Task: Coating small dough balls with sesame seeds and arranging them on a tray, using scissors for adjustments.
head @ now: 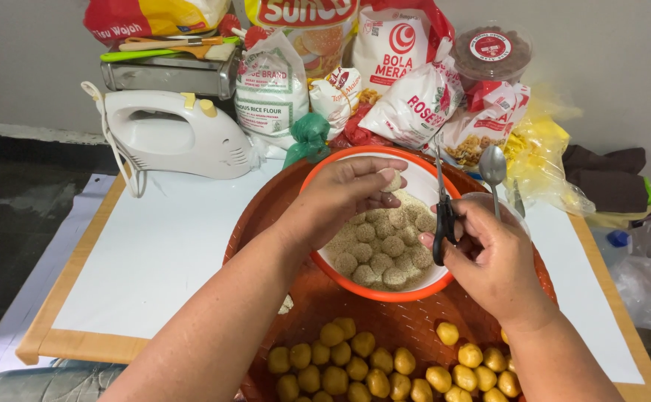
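Left hand (348, 195) pinches a crumb-coated dough ball (392, 181) over the orange bowl (385, 292), right hand (489, 257) is closed around black scissors (442, 212) just to the ball's right (blades pointing straight up, tips beside and slightly above it)

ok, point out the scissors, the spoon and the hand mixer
scissors (442, 216): head view, on the black handles in the right hand.
spoon (493, 165): head view, on the metal bowl.
hand mixer (173, 138): head view, on the white body.
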